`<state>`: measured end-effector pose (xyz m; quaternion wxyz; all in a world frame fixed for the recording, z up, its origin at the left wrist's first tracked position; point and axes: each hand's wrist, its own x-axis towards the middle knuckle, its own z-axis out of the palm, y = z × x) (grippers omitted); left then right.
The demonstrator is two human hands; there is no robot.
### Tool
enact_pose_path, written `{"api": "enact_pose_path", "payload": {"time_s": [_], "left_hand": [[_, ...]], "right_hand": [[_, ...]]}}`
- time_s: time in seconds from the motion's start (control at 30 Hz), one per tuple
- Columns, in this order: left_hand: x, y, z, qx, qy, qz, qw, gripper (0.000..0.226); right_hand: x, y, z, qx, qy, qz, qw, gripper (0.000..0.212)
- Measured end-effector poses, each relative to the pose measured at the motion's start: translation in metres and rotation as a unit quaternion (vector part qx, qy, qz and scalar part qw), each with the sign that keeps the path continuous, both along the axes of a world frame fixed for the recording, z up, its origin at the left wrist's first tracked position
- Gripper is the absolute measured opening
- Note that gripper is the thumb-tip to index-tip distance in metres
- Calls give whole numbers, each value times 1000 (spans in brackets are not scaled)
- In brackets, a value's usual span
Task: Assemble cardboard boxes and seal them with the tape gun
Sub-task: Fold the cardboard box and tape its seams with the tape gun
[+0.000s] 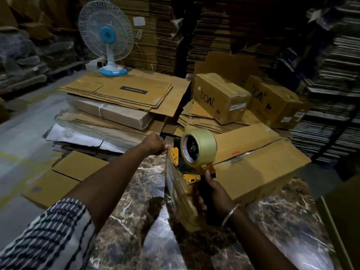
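— Stacks of flat cardboard [155, 32] walled the room, and a fan [106, 36] stood on a pile beyond the marble table [282, 230]. Where was the box?

— On that table, lying to the right, its top seam not yet taped. The box [259, 168] sat right behind the tape gun [191, 166].

— And the hands?

— His right hand [214, 193] was wrapped tight round the gun's handle. His left hand [154, 144] was closed, apparently pinching the tape's free end beside the gun's nose; the blur made that pinch hard to confirm.

— What might have gone wrong?

— I'd say the loose tape could have folded back and stuck to itself if the pull went slack. Laid crooked, it could also have missed the seam, leaving the flaps free to open.
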<state>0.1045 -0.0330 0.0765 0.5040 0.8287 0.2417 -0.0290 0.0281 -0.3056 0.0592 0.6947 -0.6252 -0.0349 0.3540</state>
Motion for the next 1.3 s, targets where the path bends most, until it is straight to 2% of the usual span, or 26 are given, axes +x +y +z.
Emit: {"api": "enact_pose_path", "payload": {"time_s": [0.17, 0.3, 0.4, 0.67, 0.77, 0.97, 1.13, 1.23, 1.3], "left_hand": [[18, -13, -10, 64, -16, 19, 998, 33], [18, -17, -4, 125, -33, 21, 991, 15], [19, -16, -5, 133, -41, 18, 990, 14], [21, -10, -16, 146, -56, 3, 988, 17], [19, -7, -17, 133, -60, 9, 989, 28], [22, -6, -24, 116, -52, 24, 992, 18], [28, 0, -37, 80, 2, 34, 996, 19], [29, -1, -46, -7, 25, 29, 999, 31], [26, -2, -54, -32, 24, 26, 999, 24]], "right_hand": [[-8, 17, 4, -44, -49, -37, 997, 70], [-10, 29, 5, -87, -58, -55, 993, 76], [-9, 35, 5, -108, -76, -63, 989, 86], [-10, 45, 7, -121, -73, -70, 987, 78], [-10, 49, 7, -114, -74, -71, 988, 73], [-8, 55, 7, -125, -60, -72, 988, 70], [-3, 57, 7, -128, -47, -67, 988, 72], [-3, 56, 6, -123, -43, -64, 989, 71], [-2, 56, 6, -117, -43, -62, 990, 70]]}}
